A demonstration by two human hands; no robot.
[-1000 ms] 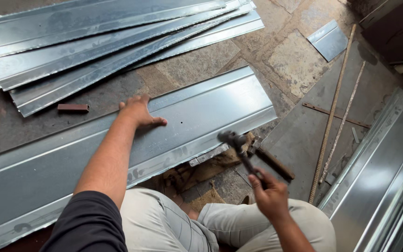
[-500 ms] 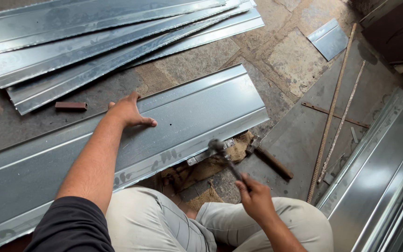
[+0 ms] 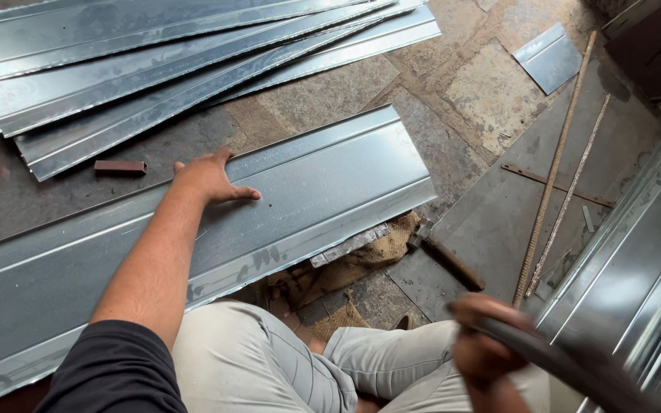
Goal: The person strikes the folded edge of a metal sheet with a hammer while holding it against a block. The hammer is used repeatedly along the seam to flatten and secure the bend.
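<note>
Left hand [image 3: 210,177] flat, fingers spread on the long galvanised sheet [image 3: 323,191], its axis running lower left to centre right on the floor; right hand [image 3: 483,348], lower right, clamped on a blurred hammer handle [image 3: 568,363], off the sheet.

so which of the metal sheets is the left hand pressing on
The long folded sheet nearest the person's knees, lying alone; the left hand rests flat on it. The other sheets are stacked beyond, untouched.

Shiny silver-grey metal sheet [image 3: 216,229], more silvery ones in the pile [image 3: 154,53], a little rusty-brown block [image 3: 120,167], tan burlap [image 3: 346,271], beige trousers [image 3: 269,367], black sleeve [image 3: 116,375].
</note>
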